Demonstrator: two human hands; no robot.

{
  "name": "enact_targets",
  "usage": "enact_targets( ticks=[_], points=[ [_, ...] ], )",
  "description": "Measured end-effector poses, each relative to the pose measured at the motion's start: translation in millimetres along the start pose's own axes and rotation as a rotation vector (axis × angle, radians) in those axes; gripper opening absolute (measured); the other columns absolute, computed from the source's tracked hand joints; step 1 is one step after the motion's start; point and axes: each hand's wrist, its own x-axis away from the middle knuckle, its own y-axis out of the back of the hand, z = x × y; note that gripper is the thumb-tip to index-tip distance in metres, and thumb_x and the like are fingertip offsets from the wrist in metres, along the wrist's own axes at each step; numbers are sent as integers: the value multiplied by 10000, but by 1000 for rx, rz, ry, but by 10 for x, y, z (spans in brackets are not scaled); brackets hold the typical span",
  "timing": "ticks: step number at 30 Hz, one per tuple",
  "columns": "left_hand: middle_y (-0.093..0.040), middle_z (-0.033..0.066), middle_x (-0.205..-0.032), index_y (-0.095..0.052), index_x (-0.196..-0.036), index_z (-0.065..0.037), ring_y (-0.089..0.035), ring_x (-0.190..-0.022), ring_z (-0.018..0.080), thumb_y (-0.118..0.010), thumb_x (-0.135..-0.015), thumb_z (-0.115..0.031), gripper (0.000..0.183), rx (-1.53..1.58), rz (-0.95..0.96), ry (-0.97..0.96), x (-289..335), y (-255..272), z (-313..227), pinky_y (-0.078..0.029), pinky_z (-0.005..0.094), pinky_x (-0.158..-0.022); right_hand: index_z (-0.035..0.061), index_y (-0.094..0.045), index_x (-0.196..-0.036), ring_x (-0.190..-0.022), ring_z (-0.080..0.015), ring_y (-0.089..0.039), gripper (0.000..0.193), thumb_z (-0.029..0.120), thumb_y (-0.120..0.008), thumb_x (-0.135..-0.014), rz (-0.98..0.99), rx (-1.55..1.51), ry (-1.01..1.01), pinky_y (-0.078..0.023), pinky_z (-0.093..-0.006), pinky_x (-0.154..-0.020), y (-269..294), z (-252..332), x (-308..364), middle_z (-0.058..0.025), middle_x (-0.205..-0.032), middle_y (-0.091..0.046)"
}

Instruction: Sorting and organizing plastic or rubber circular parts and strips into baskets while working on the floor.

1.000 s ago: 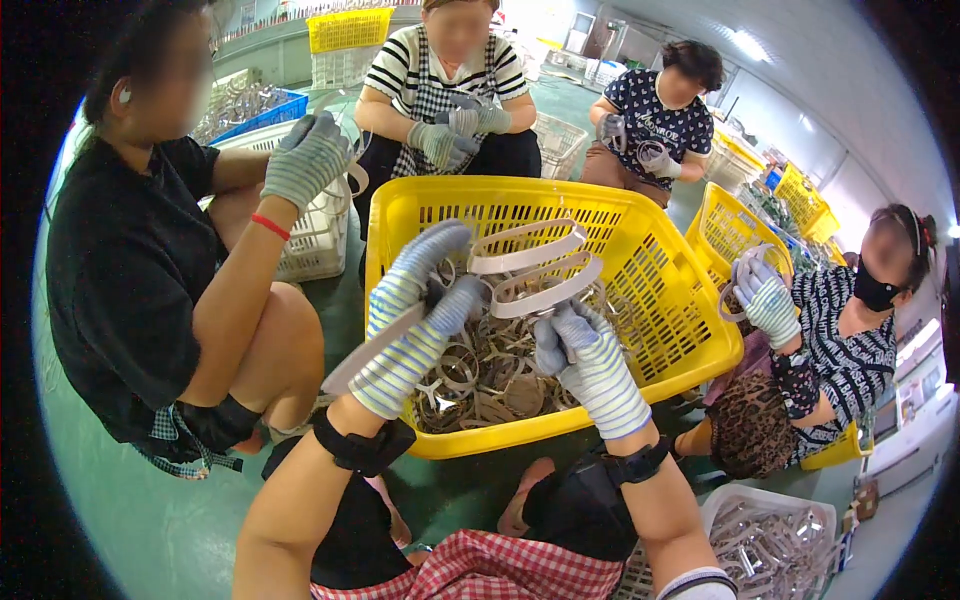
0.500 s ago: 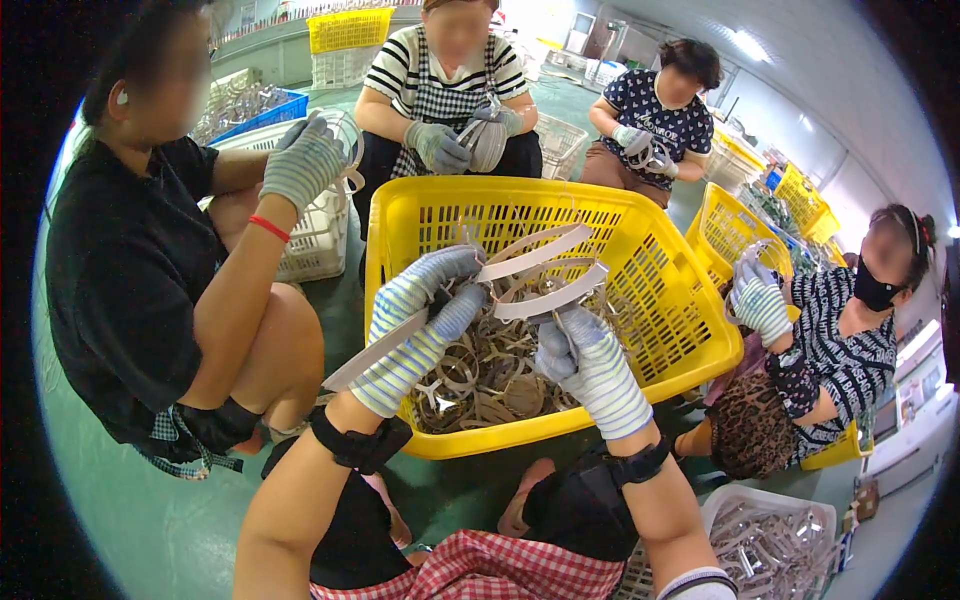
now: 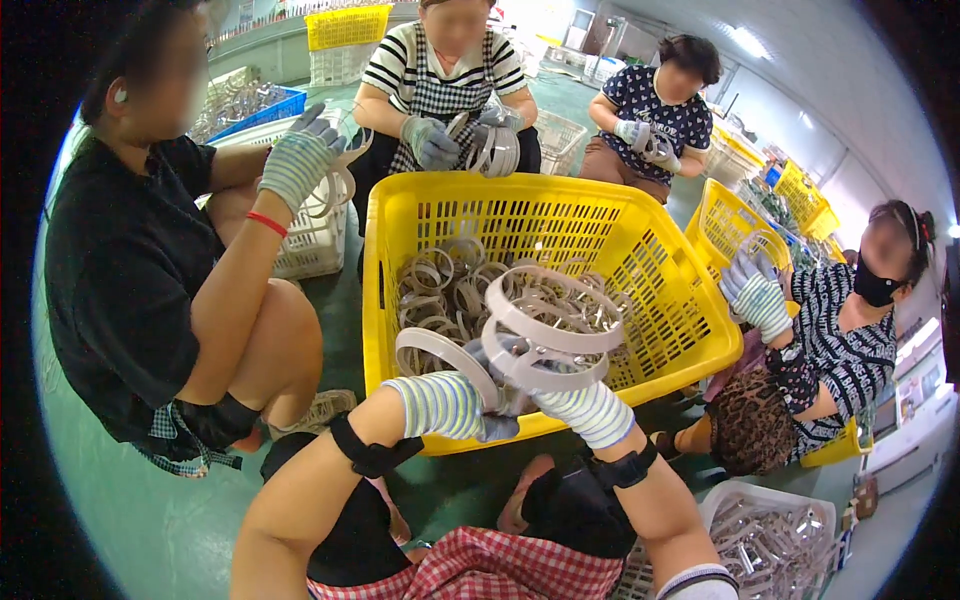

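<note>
Both my hands wear striped gloves with grey fingers and meet over the front rim of the yellow basket (image 3: 700, 370). Low on the left, my left hand (image 3: 455, 405) is closed on a pale grey ring band (image 3: 440, 346), which loops up on its left side. My right hand (image 3: 585, 408) is closed beneath two larger pale ring bands (image 3: 556, 325), stacked one above the other and tilted. These bands hide most of my right fingers and part of my left ones. Behind them, many shiny metal rings (image 3: 435, 270) fill the basket.
Co-workers sit around the basket, handling similar rings: a person in black (image 3: 120, 270) at left, a checked apron (image 3: 470, 95) opposite, a dark patterned shirt (image 3: 655, 110) beyond, a masked person (image 3: 845, 320) at right. A white crate (image 3: 828, 515) of metal parts stands lower right.
Both hands have come down and closer together toward the basket's front. The two stacked bands have moved down and nearer. The left band now loops above my left hand instead of hanging past the wrist.
</note>
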Motion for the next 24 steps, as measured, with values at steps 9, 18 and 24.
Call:
enact_targets(
  ticks=[9,18,24],
  points=[
    [-611,120,-1140,-626,-1075,-116,-543,-1073,305,-589,-827,-360,349,-163,43,195,-120,-117,-51,-459,426,-886,69,-552,-1155,-963,-196,-608,388,202,-701,-822,49,-1931,-660,-507,-362,-859,-30,68,-30,-65,-1090,-612],
    [-652,161,-908,-629,-1025,-37,-631,-851,291,-554,-850,-98,200,-143,-435,86,-34,332,-12,-502,356,-755,75,-576,-1078,-854,-173,-622,276,169,-671,-836,-504,-1490,-750,-526,-329,-779,-161,-96,-201,-47,-968,-624],
    [-601,131,-995,-636,-1036,-40,-616,-826,265,-610,-794,-11,245,52,-768,-33,69,664,-255,-498,315,-750,77,-580,-1012,-823,-210,-636,229,164,-679,-825,-711,-1979,-1005,-536,-379,-784,-16,-217,-241,-73,-849,-641]
  ],
)
